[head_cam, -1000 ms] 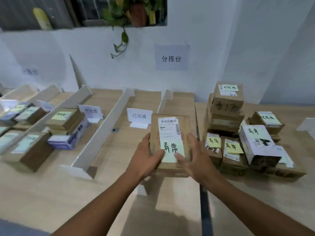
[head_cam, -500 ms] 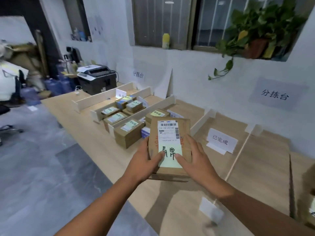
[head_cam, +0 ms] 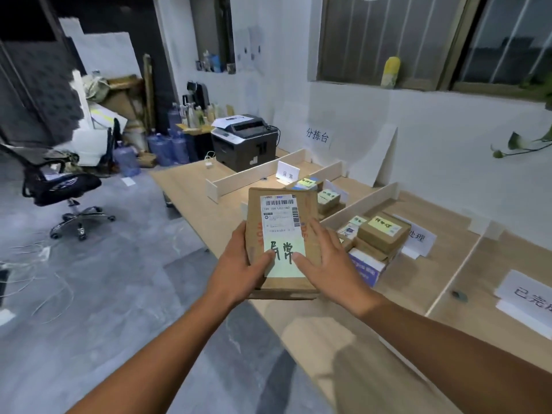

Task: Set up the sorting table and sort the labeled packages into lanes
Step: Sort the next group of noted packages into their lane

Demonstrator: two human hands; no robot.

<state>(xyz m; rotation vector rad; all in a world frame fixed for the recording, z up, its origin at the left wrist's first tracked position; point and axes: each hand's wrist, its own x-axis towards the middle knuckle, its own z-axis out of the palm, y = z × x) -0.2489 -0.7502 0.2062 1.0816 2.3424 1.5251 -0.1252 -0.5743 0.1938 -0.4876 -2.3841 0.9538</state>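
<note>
One brown package is up off the bench, held over its near edge in front of the lanes. It carries one white shipping label and one green note handwritten 异常.

Two hands have it. The left hand takes the left side, with its thumb flat on the note and its fingers tucked underneath. The right hand takes the right side, thumb on the note's other corner and fingers laid along the top face. Each grip is clamped round the package, both arms stretched forward.

Three lane signs stand on the bench: 异常 towards the far left corner, one ending 处理, and 已完成 at the right. White dividers fence the lanes.

Two small boxes with green notes peek out behind the package, though I can't quite make out which lane they sit in. The 处理 lane holds a stack of brown boxes and one blue-and-white box at its near end.

One printer sits on the far left corner.
</note>
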